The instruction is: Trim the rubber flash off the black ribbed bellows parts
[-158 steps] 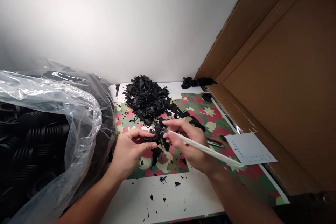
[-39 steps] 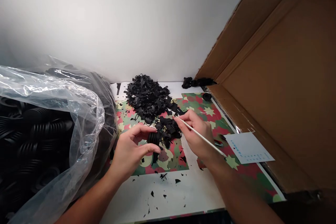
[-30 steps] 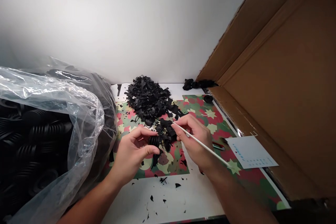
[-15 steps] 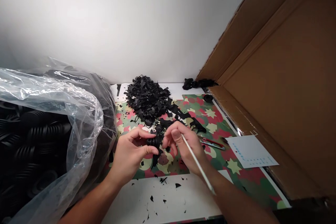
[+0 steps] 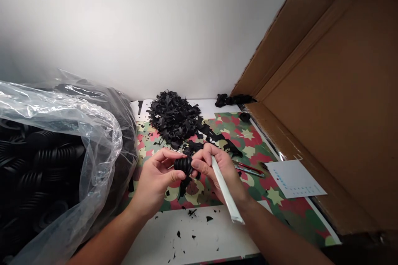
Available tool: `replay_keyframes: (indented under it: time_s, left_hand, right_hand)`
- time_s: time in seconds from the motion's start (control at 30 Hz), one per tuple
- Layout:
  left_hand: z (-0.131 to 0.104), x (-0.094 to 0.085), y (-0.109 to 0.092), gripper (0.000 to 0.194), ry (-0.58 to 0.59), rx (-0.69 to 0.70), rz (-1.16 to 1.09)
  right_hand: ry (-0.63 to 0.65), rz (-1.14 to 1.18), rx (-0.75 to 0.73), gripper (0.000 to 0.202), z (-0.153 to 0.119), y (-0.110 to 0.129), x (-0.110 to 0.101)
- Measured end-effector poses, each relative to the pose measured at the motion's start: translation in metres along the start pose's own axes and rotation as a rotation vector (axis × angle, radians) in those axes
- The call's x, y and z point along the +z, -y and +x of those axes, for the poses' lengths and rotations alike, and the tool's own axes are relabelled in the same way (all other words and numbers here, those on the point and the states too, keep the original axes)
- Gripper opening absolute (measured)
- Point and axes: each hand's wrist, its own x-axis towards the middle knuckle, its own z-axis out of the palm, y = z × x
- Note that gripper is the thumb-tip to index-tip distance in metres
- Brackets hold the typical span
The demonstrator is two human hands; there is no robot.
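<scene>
Nearer than the pile (image 5: 174, 118), the left hand (image 5: 157, 176) and right hand (image 5: 225, 169) pinch the part (image 5: 183, 166), its axis running crosswise between them. The right also clasps the stick (image 5: 224, 190), slanting away from the pile.

Through the head camera I have my left hand (image 5: 158, 176) pinching the black ribbed piece (image 5: 183, 165) from its left, thumb low and forefinger above. I hold my right hand (image 5: 222, 169) at the piece's right end, thumb tip against it and fingers bent. Both my bare forearms (image 5: 112, 230) slant up toward it from below, one on either side.
</scene>
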Motion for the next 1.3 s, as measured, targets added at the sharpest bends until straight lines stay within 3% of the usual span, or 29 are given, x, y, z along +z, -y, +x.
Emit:
replay_keyframes:
  time_s: [0.3,0.47,0.63,0.77,0.93,1.07,1.2,1.3]
  left_hand:
    - [-0.001,0.001,-0.003,0.026,0.035,0.059,0.048]
    - [-0.003,0.001,-0.008,0.019,0.099,0.276,0.367]
    - [-0.004,0.003,-0.013,0.013,0.058,0.487,0.529]
    - [-0.004,0.003,-0.013,0.009,0.058,0.542,0.586]
    - [-0.003,-0.001,-0.012,0.006,0.048,0.476,0.605]
    - [-0.002,-0.003,-0.011,0.005,0.063,0.470,0.623]
    - [0.000,-0.003,-0.011,0.004,0.067,0.460,0.637]
    - [0.001,-0.003,-0.011,0.006,0.086,0.460,0.643]
  right_hand:
    - [0.008,0.054,0.038,0.052,-0.001,-0.003,-0.002]
    - [-0.049,0.069,0.061,0.055,0.000,-0.002,0.000]
    - [-0.059,0.123,0.099,0.060,-0.001,0.006,0.003]
    - [0.008,0.026,0.160,0.060,0.000,0.008,-0.001]
    - [-0.010,-0.254,-0.115,0.048,0.001,0.008,-0.015]
    - [0.049,-0.469,-0.294,0.062,-0.005,0.016,-0.022]
    - [0.007,-0.576,-0.376,0.027,-0.012,0.017,-0.022]
    - [0.051,-0.632,-0.467,0.005,-0.013,0.016,-0.022]
